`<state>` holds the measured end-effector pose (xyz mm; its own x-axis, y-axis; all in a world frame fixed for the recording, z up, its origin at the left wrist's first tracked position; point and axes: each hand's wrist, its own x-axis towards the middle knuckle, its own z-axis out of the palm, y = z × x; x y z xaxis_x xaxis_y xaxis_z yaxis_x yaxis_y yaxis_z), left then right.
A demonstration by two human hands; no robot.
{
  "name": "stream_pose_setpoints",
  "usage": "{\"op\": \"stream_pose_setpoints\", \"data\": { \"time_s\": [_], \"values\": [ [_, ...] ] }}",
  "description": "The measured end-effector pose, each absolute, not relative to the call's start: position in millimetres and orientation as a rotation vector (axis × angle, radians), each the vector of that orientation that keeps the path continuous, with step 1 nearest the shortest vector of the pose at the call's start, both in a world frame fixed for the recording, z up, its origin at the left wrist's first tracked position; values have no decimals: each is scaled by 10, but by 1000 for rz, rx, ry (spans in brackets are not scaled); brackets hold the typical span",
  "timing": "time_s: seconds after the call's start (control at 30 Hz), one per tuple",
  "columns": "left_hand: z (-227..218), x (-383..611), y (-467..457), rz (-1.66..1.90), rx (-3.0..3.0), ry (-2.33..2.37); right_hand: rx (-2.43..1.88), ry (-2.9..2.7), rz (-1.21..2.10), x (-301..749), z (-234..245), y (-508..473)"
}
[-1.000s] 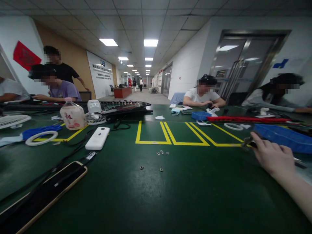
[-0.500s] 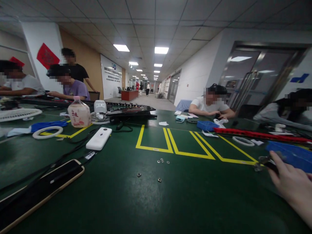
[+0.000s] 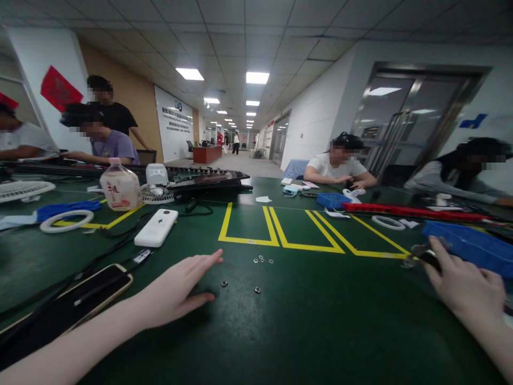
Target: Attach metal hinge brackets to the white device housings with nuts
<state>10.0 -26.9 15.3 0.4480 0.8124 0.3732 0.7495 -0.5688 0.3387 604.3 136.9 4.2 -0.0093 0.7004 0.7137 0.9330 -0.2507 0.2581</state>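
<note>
Green matting covers the counter (image 3: 304,321). The left hand (image 3: 176,289) lies low over it, palm down, fingers stretched out flat and holding nothing. Its fingertips (image 3: 210,260) point at small metal washers (image 3: 224,283) lying loose on the mat: two just beside the hand, and a cluster a little farther on, short of the yellow lines (image 3: 244,240). The right hand (image 3: 465,286) is curled over a dark tool (image 3: 422,255), whose tip sticks out near a blue tray (image 3: 473,246). A phone (image 3: 92,291) lies left of the left arm, with a white power bank (image 3: 156,227) beyond it.
</note>
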Motion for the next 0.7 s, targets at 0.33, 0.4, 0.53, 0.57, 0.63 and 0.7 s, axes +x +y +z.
{"op": "stream_pose_setpoints", "data": {
  "time_s": [0.33, 0.4, 0.53, 0.57, 0.63, 0.7],
  "values": [
    [25, 31, -150, 506, 2523, 1429, -2147, -1636, -963, 5997, 102, 1394],
    [31, 44, -157, 501, 2533, 1415, -2219, -1654, -829, 5991, 117, 1398],
    [42, 48, -154, 499, 2532, 1385, -2353, -1527, -562, 6009, 158, 1419],
    [46, 50, -155, 494, 2527, 1386, -2394, -1467, -501, 6030, 170, 1432],
    [55, 54, -159, 487, 2517, 1395, -2471, -1379, -379, 6105, 190, 1468],
    [62, 58, -163, 493, 2510, 1398, -2539, -1348, -243, 6215, 196, 1510]
  ]
}}
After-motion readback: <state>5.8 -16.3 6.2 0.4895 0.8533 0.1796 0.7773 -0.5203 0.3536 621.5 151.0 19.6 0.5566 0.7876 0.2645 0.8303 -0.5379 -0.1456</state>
